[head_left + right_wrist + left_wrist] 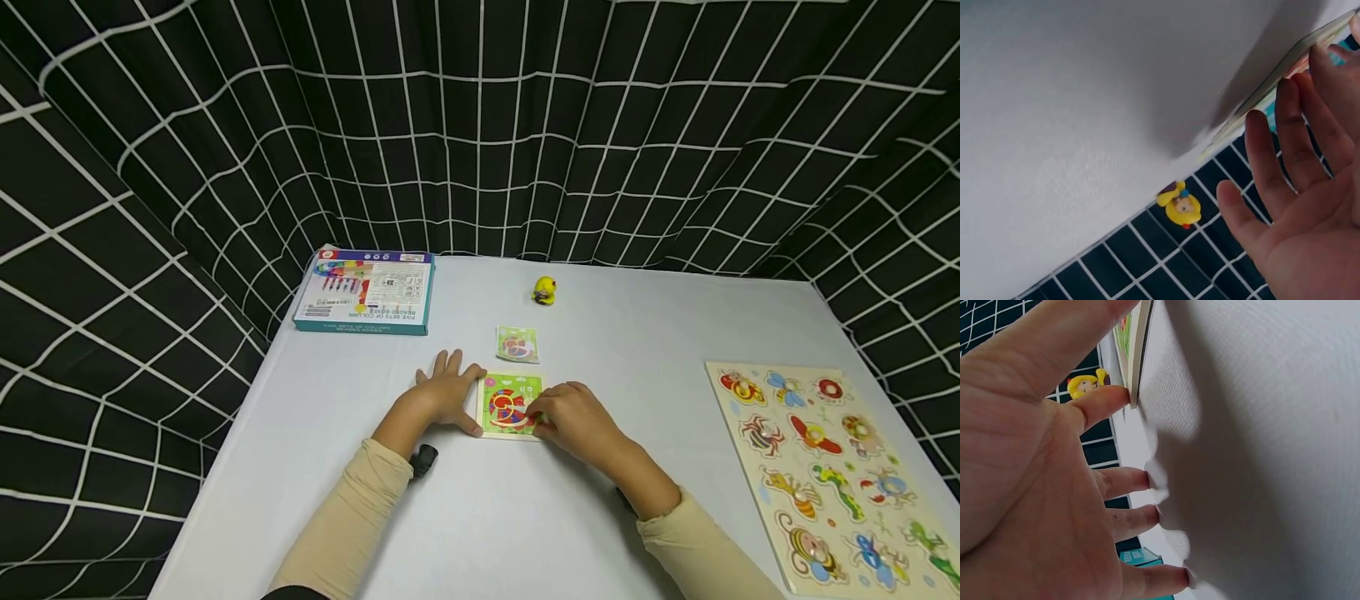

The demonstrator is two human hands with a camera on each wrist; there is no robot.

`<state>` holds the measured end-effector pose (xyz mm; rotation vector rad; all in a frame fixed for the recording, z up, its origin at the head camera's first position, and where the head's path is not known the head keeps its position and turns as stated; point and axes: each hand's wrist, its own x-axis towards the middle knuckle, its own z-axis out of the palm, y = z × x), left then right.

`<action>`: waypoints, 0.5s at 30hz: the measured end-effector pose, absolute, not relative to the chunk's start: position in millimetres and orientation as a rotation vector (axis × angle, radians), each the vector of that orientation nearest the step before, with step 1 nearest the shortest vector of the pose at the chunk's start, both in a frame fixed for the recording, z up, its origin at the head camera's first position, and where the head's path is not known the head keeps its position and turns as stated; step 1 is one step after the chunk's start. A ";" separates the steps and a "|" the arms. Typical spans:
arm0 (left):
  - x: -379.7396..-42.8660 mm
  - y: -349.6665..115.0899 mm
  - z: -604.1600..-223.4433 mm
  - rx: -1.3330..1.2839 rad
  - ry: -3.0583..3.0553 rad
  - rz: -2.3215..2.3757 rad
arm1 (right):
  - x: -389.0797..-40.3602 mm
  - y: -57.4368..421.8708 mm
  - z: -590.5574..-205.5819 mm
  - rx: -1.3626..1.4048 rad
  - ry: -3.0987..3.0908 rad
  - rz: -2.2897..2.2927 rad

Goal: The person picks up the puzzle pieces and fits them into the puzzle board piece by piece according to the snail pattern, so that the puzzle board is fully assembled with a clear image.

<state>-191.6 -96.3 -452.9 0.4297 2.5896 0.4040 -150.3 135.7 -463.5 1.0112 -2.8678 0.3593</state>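
Note:
A small square puzzle board (491, 432) with a red and multicoloured round picture on green lies flat on the white table. My left hand (444, 395) is spread at its left side, with thumb and index finger touching the board's edge and the other fingertips resting on the table. At the right side, my right hand (576, 419) has its thumb and index finger together over the picture, pinching what looks like a small puzzle piece, mostly hidden by the fingers. In the right wrist view, the other fingers (1260, 150) extend loosely beside the board edge (1272, 78).
Behind the board lies a small picture card (517, 344), with a yellow duck-like toy (543, 290) farther back. A teal boxed game (363, 292) sits at the back left. To the right is a large wooden insect peg puzzle (825, 467). Black grid-patterned curtains (480, 125) enclose the table.

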 end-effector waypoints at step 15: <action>-190.5 -98.1 -457.5 0.407 2.561 0.426 | -151.3 135.2 -467.7 0.973 -2.876 0.387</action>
